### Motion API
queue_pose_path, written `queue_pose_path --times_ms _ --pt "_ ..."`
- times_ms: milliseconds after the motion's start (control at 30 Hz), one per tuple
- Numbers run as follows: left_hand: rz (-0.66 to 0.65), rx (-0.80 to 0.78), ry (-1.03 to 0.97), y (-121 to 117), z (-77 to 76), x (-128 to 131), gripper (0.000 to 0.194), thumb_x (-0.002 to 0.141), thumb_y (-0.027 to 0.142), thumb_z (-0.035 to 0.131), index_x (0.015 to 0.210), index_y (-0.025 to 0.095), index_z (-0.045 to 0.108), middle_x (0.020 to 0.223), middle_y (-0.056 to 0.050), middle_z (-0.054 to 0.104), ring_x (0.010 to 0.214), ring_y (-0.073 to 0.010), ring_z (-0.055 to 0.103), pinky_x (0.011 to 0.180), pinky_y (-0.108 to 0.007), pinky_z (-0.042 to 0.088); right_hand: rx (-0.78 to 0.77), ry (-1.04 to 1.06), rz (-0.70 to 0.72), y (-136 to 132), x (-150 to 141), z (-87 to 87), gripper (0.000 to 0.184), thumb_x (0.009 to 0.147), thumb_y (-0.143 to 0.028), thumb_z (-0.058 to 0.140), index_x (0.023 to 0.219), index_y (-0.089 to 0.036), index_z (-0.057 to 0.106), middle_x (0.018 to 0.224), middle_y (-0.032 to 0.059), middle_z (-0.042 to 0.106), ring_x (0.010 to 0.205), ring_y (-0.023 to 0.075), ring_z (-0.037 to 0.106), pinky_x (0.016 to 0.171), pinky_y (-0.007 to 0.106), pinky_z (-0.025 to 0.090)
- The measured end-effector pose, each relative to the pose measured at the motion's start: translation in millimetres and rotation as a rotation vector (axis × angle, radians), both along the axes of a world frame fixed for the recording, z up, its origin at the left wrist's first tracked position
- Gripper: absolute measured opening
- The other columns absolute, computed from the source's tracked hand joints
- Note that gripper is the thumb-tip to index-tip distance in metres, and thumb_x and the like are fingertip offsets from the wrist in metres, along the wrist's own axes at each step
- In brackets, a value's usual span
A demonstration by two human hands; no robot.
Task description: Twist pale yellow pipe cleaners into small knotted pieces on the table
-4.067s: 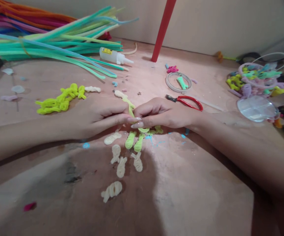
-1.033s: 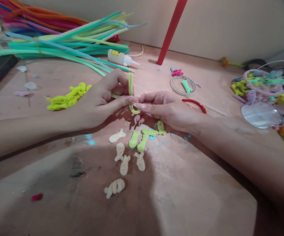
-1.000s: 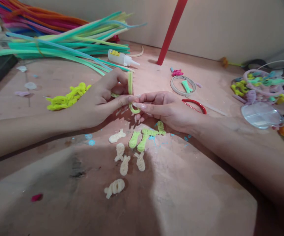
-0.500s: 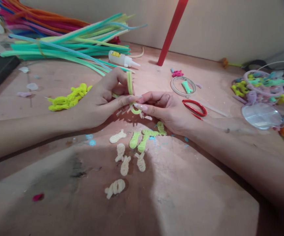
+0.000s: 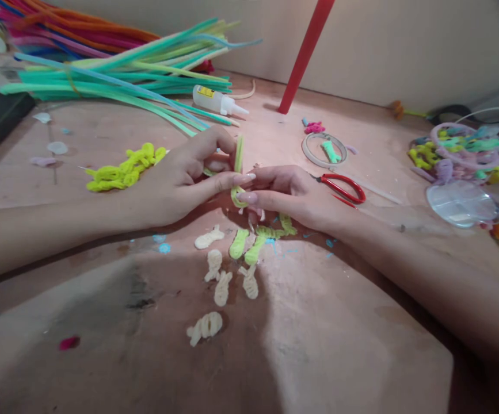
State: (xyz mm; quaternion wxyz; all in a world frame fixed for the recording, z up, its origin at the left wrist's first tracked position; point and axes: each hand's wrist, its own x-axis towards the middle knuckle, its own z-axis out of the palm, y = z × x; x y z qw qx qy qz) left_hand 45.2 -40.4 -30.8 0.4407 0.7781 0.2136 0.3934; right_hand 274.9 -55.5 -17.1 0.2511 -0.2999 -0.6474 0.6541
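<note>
A person's two hands meet over the middle of the table [image 5: 339, 328], with a pale yellow-green pipe cleaner [image 5: 239, 155] between their fingertips. It is a slim, soft-looking strand, matte and lighter than the bright yellow bundle [image 5: 124, 169] on the left. Its upper part stands nearly upright above the left thumb and looks doubled, two lengths lying side by side. Below that thumb it bends into a small rounded loop, partly covered by the fingertips. A further pale length shows behind the left hand's fingers.

The left hand [image 5: 201, 178] pinches the strand just above the loop; the right hand [image 5: 292, 192] grips the loop itself, thumb pressed at its edge. Just below them lie lime twisted pieces [image 5: 239, 244] of a similar tint, then cream twisted pieces [image 5: 221, 288]. Red-handled pliers [image 5: 344, 188] rest near the right wrist.
</note>
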Motion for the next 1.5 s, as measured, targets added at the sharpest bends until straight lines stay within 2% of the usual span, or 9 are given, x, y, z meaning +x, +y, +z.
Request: queue_pose_path --times_ms 100,200,300,400,633,833,1033,1233,1500 --pt "0.045 0.06 -0.025 2 0.0 -1 0.025 0.109 0.033 0.078 0.102 0.024 0.056 0.089 0.004 0.067 0.075 -0.0114 0.075 0.064 -0.022 0.062 -0.041 0.039 0.034 -1 -1 -3.3 0.022 0.098 -0.034 0.088 0.098 -0.015 0.074 0.085 0.0016 0.078 0.073 0.0109 0.071 0.067 0.022 0.056" --pt "0.057 0.062 -0.044 3 0.1 -1 0.029 0.109 0.038 0.079 0.101 0.024 0.054 0.084 0.004 0.066 0.07 -0.0125 0.071 0.06 -0.023 0.059 -0.109 0.134 -0.089 -2 -2 -8.5 0.025 0.091 -0.027 0.094 0.102 -0.017 0.073 0.092 0.0012 0.079 0.078 0.0111 0.074 0.073 0.023 0.062" --pt "0.108 0.064 -0.038 3 -0.6 -1 0.034 0.107 0.044 0.081 0.101 0.025 0.054 0.084 0.002 0.066 0.072 -0.015 0.071 0.059 -0.026 0.058 -0.171 0.199 -0.154 0 -1 -11.5 0.032 0.086 -0.027 0.098 0.102 -0.019 0.071 0.087 -0.0022 0.076 0.072 0.0096 0.071 0.068 0.02 0.061" --pt "0.186 0.109 -0.06 4 -3.5 -1 0.035 0.105 0.047 0.083 0.101 0.026 0.055 0.091 0.001 0.066 0.073 -0.0147 0.07 0.061 -0.027 0.058 -0.268 0.237 -0.074 3 3 -11.7 0.034 0.086 -0.03 0.099 0.105 -0.018 0.074 0.091 -0.0003 0.078 0.074 0.0101 0.074 0.071 0.021 0.064" --pt "0.114 0.216 -0.152 7 -10.5 1 0.027 0.111 0.038 0.076 0.102 0.024 0.055 0.095 0.004 0.06 0.074 -0.009 0.067 0.072 -0.027 0.063 -0.472 0.294 0.194 6 4 -10.2 0.033 0.093 -0.031 0.095 0.115 -0.016 0.076 0.102 0.0029 0.082 0.082 0.0134 0.082 0.081 0.028 0.073" --pt "0.143 0.241 -0.243 6 -12.8 2 0.024 0.106 0.028 0.08 0.097 0.024 0.058 0.094 0.003 0.059 0.077 -0.0091 0.059 0.072 -0.023 0.059 -0.47 0.263 0.228 8 4 -10.0 0.029 0.096 -0.032 0.093 0.115 -0.014 0.08 0.103 0.0071 0.084 0.088 0.0157 0.083 0.078 0.026 0.073" --pt "0.152 0.171 -0.128 2 -8.4 1 0.03 0.106 0.04 0.079 0.095 0.026 0.054 0.09 0.003 0.061 0.069 -0.0118 0.06 0.063 -0.027 0.055 -0.478 0.221 0.237 7 5 -6.0 0.03 0.096 -0.033 0.093 0.111 -0.012 0.077 0.11 0.011 0.084 0.09 0.0168 0.084 0.083 0.029 0.073" --pt "0.116 0.095 -0.089 7 -6.2 -2 0.028 0.108 0.038 0.078 0.102 0.025 0.053 0.082 0.005 0.065 0.067 -0.0116 0.067 0.059 -0.024 0.055 -0.47 0.284 -0.021 0 1 -6.4 0.025 0.098 -0.021 0.087 0.111 -0.019 0.067 0.096 0.0005 0.08 0.079 0.0135 0.08 0.074 0.026 0.071" --pt "0.098 0.013 0.004 -2 -1.1 1 0.032 0.108 0.047 0.079 0.1 0.026 0.056 0.079 0.003 0.068 0.067 -0.0145 0.069 0.054 -0.026 0.053 -0.278 0.191 -0.074 -13 -17 -12.5 0.038 0.093 -0.05 0.094 0.093 -0.018 0.073 0.076 -0.0034 0.074 0.056 0.0071 0.067 0.051 0.016 0.056"
